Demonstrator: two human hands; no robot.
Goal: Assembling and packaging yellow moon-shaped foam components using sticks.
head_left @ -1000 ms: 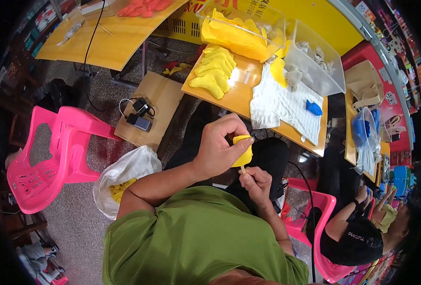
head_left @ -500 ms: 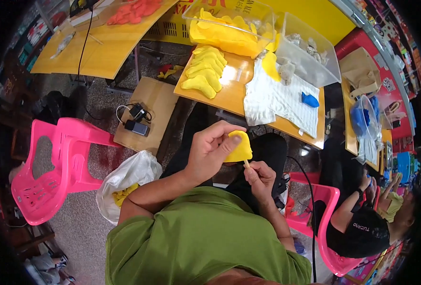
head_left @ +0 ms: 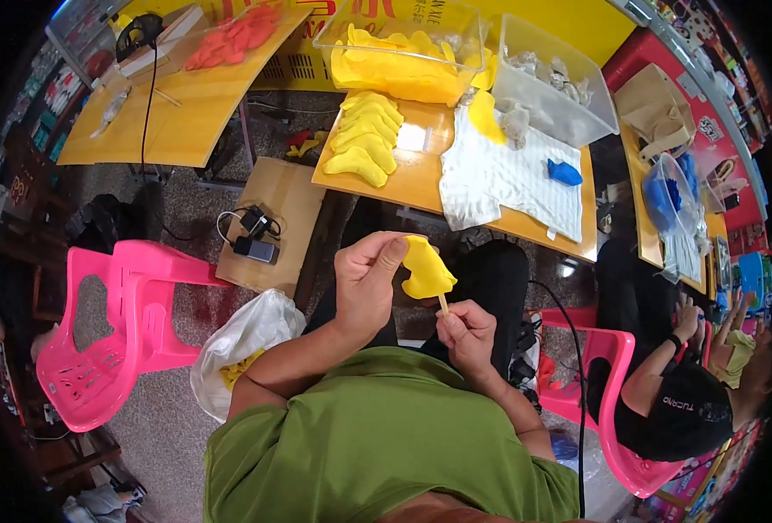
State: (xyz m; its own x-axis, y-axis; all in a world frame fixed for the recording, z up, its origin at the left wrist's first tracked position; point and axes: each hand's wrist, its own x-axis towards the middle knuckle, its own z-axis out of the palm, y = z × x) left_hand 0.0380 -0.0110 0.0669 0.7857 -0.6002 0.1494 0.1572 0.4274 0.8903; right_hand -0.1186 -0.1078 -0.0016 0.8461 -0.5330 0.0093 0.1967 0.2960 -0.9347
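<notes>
My left hand [head_left: 367,281] grips a soft yellow shaped piece [head_left: 424,269] above my lap, thumb pressed on its top edge. My right hand [head_left: 468,332] pinches a thin wooden stick [head_left: 443,304] whose tip goes into the bottom of the yellow piece. Ahead on the wooden table [head_left: 412,181] lies a row of several similar yellow pieces [head_left: 364,135] beside a white cloth [head_left: 508,179] with a small blue piece [head_left: 565,172] on it. A clear bin [head_left: 403,48] holds more yellow pieces.
A second clear bin [head_left: 553,83] sits at the table's right. A low wooden stool [head_left: 272,222] with power adapters stands left of my knees, a pink plastic chair [head_left: 111,331] and white bag [head_left: 242,344] further left. Another person [head_left: 691,383] sits on a pink chair at right.
The yellow piece has been turned in my left hand and now stands more upright, with the stick held at its lower end. The view has shifted slightly.
</notes>
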